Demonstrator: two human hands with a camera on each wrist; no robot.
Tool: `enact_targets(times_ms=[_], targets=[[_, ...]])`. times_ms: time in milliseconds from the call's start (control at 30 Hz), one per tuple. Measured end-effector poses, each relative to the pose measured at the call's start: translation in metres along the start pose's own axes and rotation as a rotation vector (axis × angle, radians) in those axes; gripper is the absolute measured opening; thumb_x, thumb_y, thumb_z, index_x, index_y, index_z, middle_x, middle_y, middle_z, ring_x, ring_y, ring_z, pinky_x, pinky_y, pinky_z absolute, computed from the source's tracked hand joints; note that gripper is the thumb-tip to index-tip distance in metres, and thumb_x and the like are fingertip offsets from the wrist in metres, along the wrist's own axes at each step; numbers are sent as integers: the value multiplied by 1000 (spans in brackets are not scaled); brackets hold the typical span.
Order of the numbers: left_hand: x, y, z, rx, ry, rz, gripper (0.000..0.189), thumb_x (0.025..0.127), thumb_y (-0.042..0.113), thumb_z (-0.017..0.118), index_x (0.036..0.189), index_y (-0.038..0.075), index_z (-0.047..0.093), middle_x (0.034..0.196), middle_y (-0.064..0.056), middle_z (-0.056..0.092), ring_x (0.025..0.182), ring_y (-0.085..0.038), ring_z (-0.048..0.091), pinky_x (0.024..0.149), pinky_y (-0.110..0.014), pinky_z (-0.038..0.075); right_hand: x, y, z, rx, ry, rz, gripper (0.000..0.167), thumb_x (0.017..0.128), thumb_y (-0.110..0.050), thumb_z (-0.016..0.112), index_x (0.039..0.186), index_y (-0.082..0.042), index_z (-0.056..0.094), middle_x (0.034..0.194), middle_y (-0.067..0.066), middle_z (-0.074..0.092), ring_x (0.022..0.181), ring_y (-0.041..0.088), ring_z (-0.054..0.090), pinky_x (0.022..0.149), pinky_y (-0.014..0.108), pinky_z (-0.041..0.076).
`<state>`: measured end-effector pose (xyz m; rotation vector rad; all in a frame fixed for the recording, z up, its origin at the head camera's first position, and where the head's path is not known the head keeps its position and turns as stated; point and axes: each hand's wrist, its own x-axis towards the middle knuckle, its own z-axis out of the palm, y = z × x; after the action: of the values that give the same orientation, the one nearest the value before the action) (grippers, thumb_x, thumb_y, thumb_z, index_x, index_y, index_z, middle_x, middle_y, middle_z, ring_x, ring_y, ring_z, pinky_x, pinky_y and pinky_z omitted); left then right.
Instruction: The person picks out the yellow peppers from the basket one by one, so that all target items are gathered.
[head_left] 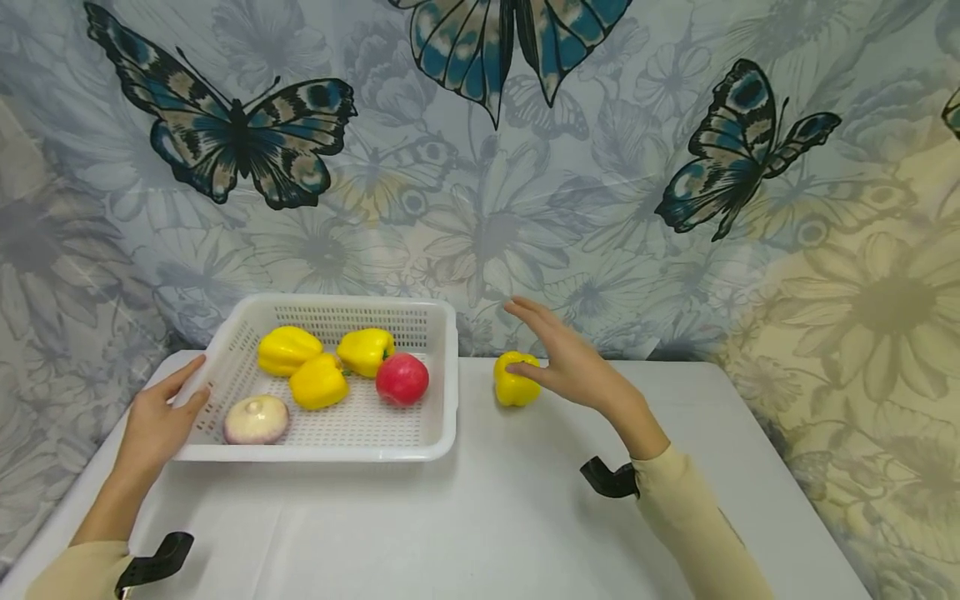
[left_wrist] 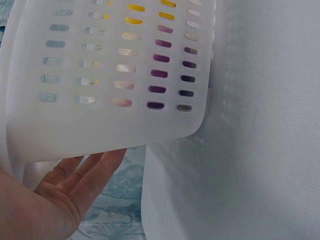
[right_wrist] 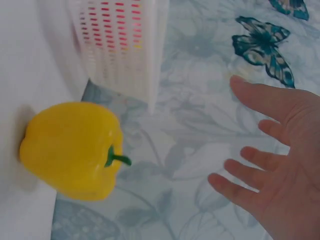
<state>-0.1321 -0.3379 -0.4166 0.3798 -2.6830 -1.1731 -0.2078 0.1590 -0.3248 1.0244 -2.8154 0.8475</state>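
Note:
At the left end of a white perforated plastic basket point(head_left: 322, 452), my left hand point(head_left: 159, 421) holds the rim, thumb at its top edge. In the left wrist view its fingers point(left_wrist: 97, 177) lie along the outside of the end wall. Inside the basket are three yellow bell peppers point(head_left: 318, 382), a round red vegetable or fruit point(head_left: 402, 379) and a purple-white onion point(head_left: 257, 419). To the right, my right hand point(head_left: 573, 367) hovers with spread fingers near a single yellow bell pepper point(right_wrist: 75, 150) on the table. The right wrist view shows a gap between them.
The white table point(head_left: 480, 533) stands against a hanging cloth point(head_left: 495, 217) printed with flowers and butterflies. Black straps or mounts point(head_left: 611, 477) stick out at both wrists. The lone pepper sits near the table's back edge, right of the basket.

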Motion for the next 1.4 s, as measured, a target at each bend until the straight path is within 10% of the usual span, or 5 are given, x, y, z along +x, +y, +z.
enact_targets(times_ms=[200, 400, 633, 1400], targets=[[1, 0, 0, 14, 8, 11, 53, 102, 17, 47, 153, 9, 32, 144, -36, 38, 112, -55, 54, 68, -42, 51, 18, -13, 4, -16, 48, -45, 79, 88, -26, 75, 153, -15, 32, 162, 10, 16, 145, 32, 27, 107, 51, 37], [0, 0, 0, 1, 3, -6, 54, 102, 17, 47, 153, 10, 31, 145, -36, 37, 114, -56, 52, 74, -51, 51, 38, -26, 11, -7, 37, -73, 81, 86, -29, 77, 152, -16, 34, 161, 8, 20, 144, 30, 29, 107, 49, 37], [1, 1, 0, -5, 9, 12, 53, 102, 18, 47, 153, 10, 32, 144, -35, 38, 112, -54, 54, 60, -18, 43, 62, -38, 23, -40, 23, -110, 80, 84, -30, 78, 151, -14, 37, 158, 9, 28, 143, 29, 30, 110, 49, 33], [2, -3, 1, -5, 2, -11, 54, 103, 18, 47, 153, 10, 31, 146, -36, 35, 113, -55, 53, 57, -14, 41, 131, -68, 42, 78, -105, -68, 78, 85, -28, 78, 150, -10, 38, 150, 7, 43, 136, 23, 41, 111, 38, 33]])
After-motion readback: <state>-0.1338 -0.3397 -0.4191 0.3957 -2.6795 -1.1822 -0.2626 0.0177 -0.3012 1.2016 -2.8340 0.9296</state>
